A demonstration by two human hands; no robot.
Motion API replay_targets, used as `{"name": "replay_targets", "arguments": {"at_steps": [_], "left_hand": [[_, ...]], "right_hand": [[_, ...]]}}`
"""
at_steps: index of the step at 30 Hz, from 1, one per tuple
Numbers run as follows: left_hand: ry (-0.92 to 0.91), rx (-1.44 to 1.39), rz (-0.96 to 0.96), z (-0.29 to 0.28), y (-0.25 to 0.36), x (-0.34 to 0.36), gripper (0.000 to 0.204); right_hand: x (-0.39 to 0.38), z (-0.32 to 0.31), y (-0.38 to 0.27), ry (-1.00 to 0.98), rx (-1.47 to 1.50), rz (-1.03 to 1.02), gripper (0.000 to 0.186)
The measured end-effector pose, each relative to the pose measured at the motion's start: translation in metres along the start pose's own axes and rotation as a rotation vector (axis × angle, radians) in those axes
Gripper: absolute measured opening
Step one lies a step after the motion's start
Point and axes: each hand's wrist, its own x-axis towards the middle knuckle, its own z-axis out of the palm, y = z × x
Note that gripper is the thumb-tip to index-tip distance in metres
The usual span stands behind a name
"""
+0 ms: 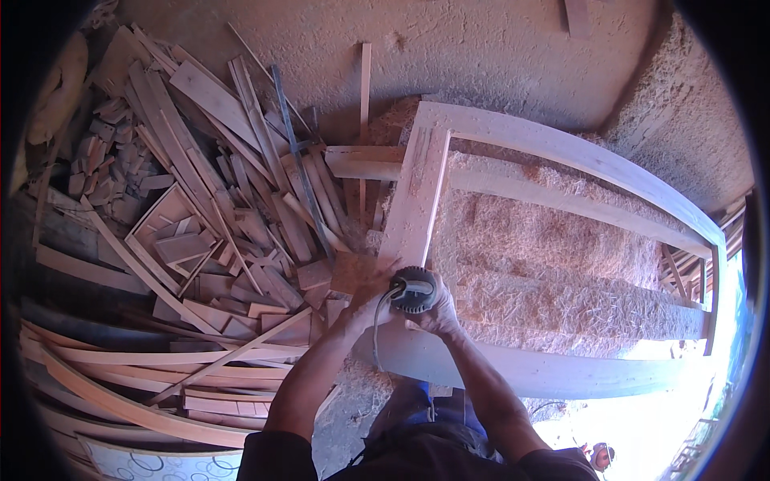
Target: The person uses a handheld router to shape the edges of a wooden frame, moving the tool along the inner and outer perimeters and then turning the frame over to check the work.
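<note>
Both my hands are closed round a corded power tool (pixel 415 290) with a dark, round, ribbed body and a grey top; its exact kind is hard to make out from above. My left hand (pixel 370 298) grips its left side, and my right hand (pixel 441 311) wraps its right side. Beneath the tool lies a large wooden frame (pixel 419 192), near where its left crosspiece meets the near rail (pixel 513 367). The tool's underside is hidden. A pale cord (pixel 375 341) loops down from its top past my left wrist.
Scrap boards and offcuts (pixel 216 208) heap up on the left, with curved wooden strips (pixel 144 401) stacked nearer. Shavings (pixel 553 232) show inside the frame. A rough wall (pixel 497 56) stands behind. At the lower right, another person (pixel 601 457) appears in bright light.
</note>
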Motion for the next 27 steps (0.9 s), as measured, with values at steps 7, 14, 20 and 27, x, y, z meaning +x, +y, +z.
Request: {"name": "replay_targets", "arguments": {"at_steps": [7,14,20,27], "left_hand": [[0.029,0.044,-0.038,-0.024,0.018,0.027,0.075],[0.157,-0.027,0.142,-0.037,0.022,0.061,0.069],[-0.067,-1.119,-0.204,0.014,-0.036,0.079,0.067],[-0.122,-1.267,-0.253,0.029,-0.061,0.114,0.089]], "right_hand": [[0.025,-0.005,0.014,-0.035,-0.034,-0.016,0.076],[0.047,-0.03,-0.001,-0.045,-0.128,-0.053,0.076],[0.072,-0.037,-0.027,-0.014,0.116,-0.022,0.074],[0.086,-0.034,0.008,0.062,0.244,0.046,0.072]]}}
